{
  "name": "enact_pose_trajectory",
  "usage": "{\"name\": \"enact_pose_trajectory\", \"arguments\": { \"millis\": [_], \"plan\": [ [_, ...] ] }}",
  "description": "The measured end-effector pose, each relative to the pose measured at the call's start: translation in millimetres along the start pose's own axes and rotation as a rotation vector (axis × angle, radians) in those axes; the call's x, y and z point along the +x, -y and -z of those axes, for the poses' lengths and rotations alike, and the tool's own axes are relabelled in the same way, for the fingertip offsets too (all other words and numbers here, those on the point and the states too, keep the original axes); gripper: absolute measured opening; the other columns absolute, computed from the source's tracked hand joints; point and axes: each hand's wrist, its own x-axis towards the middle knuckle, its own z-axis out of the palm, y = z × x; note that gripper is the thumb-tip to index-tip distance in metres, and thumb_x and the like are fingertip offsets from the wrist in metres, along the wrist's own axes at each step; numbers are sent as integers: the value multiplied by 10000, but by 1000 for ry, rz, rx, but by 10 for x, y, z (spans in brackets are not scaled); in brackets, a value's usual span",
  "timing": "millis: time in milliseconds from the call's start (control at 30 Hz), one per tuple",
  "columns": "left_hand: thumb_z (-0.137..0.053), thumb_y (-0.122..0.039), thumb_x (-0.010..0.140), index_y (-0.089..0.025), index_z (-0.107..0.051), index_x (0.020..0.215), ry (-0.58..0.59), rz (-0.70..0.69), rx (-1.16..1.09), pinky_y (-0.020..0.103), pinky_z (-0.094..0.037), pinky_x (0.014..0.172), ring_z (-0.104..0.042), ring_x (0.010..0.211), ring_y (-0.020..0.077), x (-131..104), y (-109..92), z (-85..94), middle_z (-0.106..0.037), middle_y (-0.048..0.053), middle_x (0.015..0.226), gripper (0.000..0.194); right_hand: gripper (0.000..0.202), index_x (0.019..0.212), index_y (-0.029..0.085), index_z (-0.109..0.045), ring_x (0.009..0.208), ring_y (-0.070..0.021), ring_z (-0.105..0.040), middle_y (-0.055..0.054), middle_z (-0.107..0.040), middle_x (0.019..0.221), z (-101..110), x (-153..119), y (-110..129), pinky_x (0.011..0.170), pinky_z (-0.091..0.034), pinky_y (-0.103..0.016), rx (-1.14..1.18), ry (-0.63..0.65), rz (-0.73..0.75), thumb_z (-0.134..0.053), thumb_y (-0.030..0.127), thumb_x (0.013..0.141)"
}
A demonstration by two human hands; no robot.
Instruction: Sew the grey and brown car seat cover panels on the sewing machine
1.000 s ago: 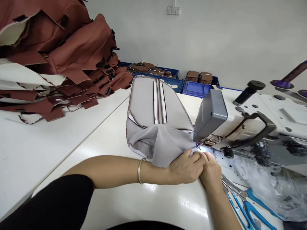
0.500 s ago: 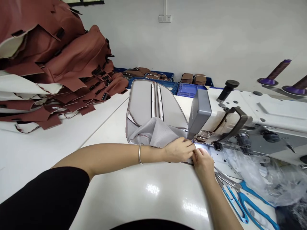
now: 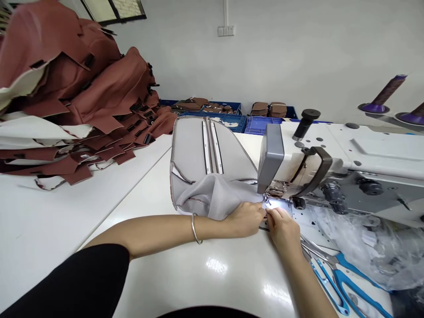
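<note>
A grey sewn fabric panel with piped edges and two white strips lies left of and under the head of a white sewing machine. Its near part, a loose mesh layer, is bunched into folds. My left hand is closed on the mesh close to the lit needle area, fingers curled under. Just right of it, my right hand pinches the panel's edge, fingertips almost touching the left hand's. The bit of edge between the fingers is mostly hidden.
Blue-handled scissors and blue thread snips lie beside my right forearm, near crumpled clear plastic. Reddish-brown covers are heaped at left. Blue crates with brown pieces stand behind. Thread cones rise at right.
The camera view has tilted slightly up. My left hand's fingers are curled in more, and the mesh by it has shifted a little. Both hands stay at the needle area.
</note>
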Motion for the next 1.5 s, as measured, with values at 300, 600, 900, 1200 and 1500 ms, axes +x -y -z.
{"name": "enact_pose_trajectory", "arguments": {
  "millis": [300,600,900,1200,1500],
  "plan": [
    [-396,-67,820,-126,-597,837,92,-51,79,291,-420,585,-546,709,183,-3,-80,43,-578,86,866,209,136,909,218,-630,662,-173,-568,-7,-662,775,35,-37,46,559,-315,-249,27,33,-300,-518,256,841],
    [-398,-45,812,-104,-620,878,-80,-38,125,317,-396,526,-540,707,198,14,-325,-293,-579,98,811,239,313,898,202,-651,695,-169,-543,-48,-634,822,39,-89,16,588,-312,-266,39,-17,-169,-368,335,913],
    [-416,-22,767,-92,-601,875,-70,-52,53,316,-419,567,-530,759,202,-26,-307,-278,-577,97,838,225,142,739,209,-535,686,-156,-452,-17,-522,734,176,-1,66,539,-233,-261,-66,165,26,-451,125,815],
    [-416,-50,800,-100,-581,839,24,-51,24,299,-416,613,-508,803,207,11,-211,-179,-551,109,862,176,143,701,206,-527,675,-148,-445,-15,-520,720,163,101,95,534,-232,-256,-26,161,1,-454,163,817],
    [-445,-102,815,-128,-559,800,-27,18,-49,301,-440,597,-509,717,181,89,-131,-205,-518,88,855,118,342,1015,201,-651,671,-175,-591,-38,-667,812,42,60,-131,605,-394,-272,116,-22,-225,-373,275,830]
  ]
}}
